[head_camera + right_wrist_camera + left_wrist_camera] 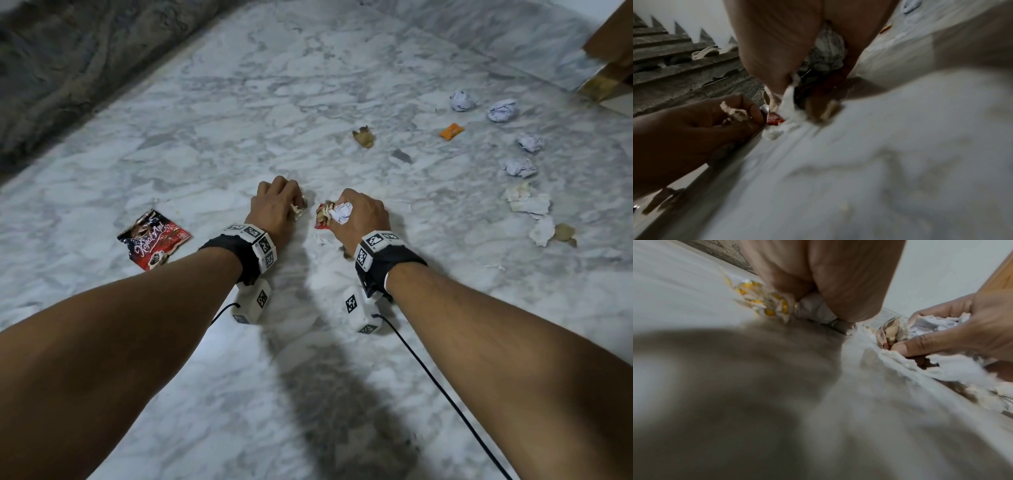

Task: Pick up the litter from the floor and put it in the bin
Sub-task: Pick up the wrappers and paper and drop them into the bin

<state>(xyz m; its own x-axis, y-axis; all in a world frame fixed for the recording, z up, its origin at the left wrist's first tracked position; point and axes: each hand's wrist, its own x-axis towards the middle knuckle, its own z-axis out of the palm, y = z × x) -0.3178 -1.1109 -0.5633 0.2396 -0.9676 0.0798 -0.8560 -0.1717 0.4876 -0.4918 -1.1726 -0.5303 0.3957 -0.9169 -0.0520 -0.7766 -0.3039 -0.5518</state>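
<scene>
Litter lies scattered across the marble floor (239, 102): crumpled paper balls (501, 110) at far right, torn tissue scraps (529, 204), a red sachet (154, 240) at left. Left hand (275, 205) curls round a small foil wrapper (760, 300); right hand (359, 219) clutches a bundle of paper and wrappers (337, 212). Everything appears light, soft and crushable; wads are best pinched across the middle, flat sachets lifted by an edge. No bin is visible.

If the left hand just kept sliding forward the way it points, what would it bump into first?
Likely nothing soon: beyond the left hand, holding a small scrap, bare marble floor runs to the frame's top, though depth is unclear.
</scene>
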